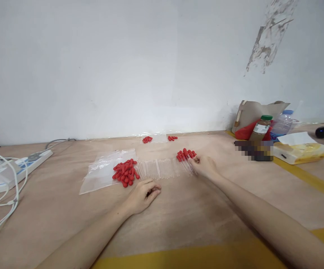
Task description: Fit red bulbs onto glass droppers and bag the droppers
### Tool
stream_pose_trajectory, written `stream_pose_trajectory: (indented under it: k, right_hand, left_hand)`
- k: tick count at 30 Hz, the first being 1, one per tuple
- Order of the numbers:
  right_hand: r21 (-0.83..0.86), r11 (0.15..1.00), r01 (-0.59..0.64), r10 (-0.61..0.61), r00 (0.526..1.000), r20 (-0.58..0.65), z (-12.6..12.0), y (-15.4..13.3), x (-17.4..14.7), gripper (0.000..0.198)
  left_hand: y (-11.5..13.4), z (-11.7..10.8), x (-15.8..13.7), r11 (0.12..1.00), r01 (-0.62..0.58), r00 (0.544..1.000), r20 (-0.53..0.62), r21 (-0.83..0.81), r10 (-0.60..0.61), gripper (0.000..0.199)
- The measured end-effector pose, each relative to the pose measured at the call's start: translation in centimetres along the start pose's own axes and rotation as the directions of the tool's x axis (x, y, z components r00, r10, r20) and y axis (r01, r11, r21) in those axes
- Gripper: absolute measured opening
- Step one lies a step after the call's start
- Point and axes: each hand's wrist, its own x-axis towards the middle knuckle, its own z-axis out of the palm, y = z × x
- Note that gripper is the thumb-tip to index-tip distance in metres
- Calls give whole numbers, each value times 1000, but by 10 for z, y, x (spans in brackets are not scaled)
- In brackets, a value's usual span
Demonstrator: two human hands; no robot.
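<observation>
On the desk (184, 213), clear tubes (159, 169) are laid between piled red bulbs (125, 172) and red-topped tubes (185, 154), where the right hand (204, 166) is set, its grip unclear; the left hand (142, 196) is loosely curled, whether closed cannot be told

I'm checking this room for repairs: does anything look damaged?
Yes: the wall has a rough, discoloured patch at the upper right, as if its surface had been scraped or peeled. It stands out against the mostly plain, pale wall around it.
</observation>
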Motion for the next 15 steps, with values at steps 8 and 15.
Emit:
stream_pose_trajectory:
  k: [8, 15]
  right_hand:
    - [-135, 987, -83, 86, 996, 15, 21, -12, 20, 29]
    - [-135, 990, -38, 46, 997, 58, 27, -14, 12, 37]
  left_hand:
    - [-1, -1, -1, 1000, -13, 1000, 6, -4, 13, 15]
    - [0, -2, -1, 999, 1, 1000, 10, -44, 0, 15]
